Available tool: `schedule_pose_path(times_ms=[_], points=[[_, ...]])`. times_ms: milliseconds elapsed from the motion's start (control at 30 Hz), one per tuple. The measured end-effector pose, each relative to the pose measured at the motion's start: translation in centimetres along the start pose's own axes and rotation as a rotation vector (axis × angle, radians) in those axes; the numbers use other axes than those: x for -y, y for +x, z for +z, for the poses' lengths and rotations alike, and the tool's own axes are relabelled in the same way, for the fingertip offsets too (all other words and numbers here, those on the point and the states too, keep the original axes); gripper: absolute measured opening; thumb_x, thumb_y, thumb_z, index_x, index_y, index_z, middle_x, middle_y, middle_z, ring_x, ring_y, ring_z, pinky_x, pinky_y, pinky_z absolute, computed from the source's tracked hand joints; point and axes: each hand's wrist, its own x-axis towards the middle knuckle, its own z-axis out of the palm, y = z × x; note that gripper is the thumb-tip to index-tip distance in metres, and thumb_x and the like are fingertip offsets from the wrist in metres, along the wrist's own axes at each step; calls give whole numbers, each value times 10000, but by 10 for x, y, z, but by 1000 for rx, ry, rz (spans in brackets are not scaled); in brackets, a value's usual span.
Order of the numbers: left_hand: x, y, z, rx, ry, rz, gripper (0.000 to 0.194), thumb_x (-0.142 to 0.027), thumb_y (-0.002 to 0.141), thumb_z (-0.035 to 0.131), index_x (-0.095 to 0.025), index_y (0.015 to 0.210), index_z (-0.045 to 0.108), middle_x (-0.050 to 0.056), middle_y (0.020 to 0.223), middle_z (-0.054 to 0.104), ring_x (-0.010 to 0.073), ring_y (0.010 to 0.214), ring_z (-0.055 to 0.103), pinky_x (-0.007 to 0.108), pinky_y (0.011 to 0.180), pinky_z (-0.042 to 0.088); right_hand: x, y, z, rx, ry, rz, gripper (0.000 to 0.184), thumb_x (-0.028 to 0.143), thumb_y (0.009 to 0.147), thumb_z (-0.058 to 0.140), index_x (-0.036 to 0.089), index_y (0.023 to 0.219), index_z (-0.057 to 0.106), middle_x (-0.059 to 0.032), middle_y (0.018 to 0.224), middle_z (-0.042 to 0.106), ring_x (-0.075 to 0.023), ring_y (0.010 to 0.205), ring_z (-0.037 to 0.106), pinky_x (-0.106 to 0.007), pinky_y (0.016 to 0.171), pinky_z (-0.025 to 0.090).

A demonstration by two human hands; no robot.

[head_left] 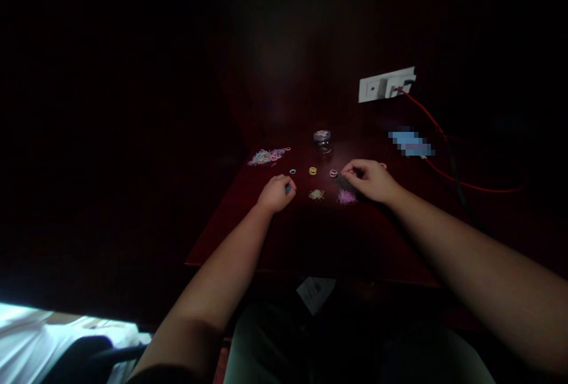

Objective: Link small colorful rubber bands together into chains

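Note:
My left hand point(276, 193) rests on the dark red table with its fingers curled. Bits of blue point(288, 189) show by its thumb; whether they are held or lie beneath the hand is unclear. Just beyond lies a small blue ring-shaped band point(293, 171). My right hand point(370, 179) is closed in a pinch, its fingertips beside pink bands point(333, 173); what it holds, if anything, is too small to make out. Between the hands are yellow bands point(313, 171), a pale yellow pile of small bands point(316, 194) and a purple pile of small bands point(347, 196).
A mixed heap of coloured bands point(268, 157) lies at the table's far left. Behind stands a clear round container point(322, 140). A wall socket point(385, 84) feeds a red cable point(423, 110) leading to a blurred-out blue object point(411, 142). A white label point(316, 294) hangs below the front edge.

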Motion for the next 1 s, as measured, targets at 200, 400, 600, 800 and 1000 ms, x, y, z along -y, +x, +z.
schedule_pose_path(times_ms=[200, 400, 600, 800, 1000], points=[[2, -8, -3, 6, -39, -19, 110, -144, 724, 539, -197, 800, 599, 40, 862, 628, 193, 836, 579, 330, 831, 467, -3, 0, 1, 23, 80, -11, 251, 366, 800, 547, 144, 785, 662, -29, 642, 586, -132, 577, 490, -253, 538, 376], [31, 2, 3, -166, -179, -260, 214, -202, 828, 423, -196, 885, 629, 40, 943, 664, 177, 902, 606, 311, 862, 477, -5, 0, 2, 18, 120, -21, 247, 370, 794, 557, 147, 785, 662, -23, 628, 576, -130, 565, 481, -257, 537, 384], [74, 24, 8, -189, -96, -459, 306, -159, 774, 450, -213, 996, 655, 81, 1187, 629, 272, 1148, 536, 464, 1017, 385, -6, 0, 3, 8, 72, -24, 218, 340, 804, 554, 152, 775, 660, -24, 637, 586, -131, 568, 496, -253, 534, 392], [84, 43, 16, -111, -51, -503, 351, -260, 758, 542, -268, 1090, 655, 94, 1282, 588, 359, 1252, 453, 570, 1009, 348, -19, 6, -11, -356, 16, 30, 196, 300, 848, 491, 177, 907, 631, -59, 779, 636, -166, 631, 549, -281, 558, 410], [88, 50, 16, -77, -18, -512, 364, -277, 772, 537, -255, 1112, 666, 98, 1253, 614, 356, 1238, 480, 563, 1015, 355, -39, 9, -22, -561, 97, 58, 241, 378, 908, 399, 227, 992, 567, -35, 693, 568, -175, 583, 520, -310, 555, 434]])
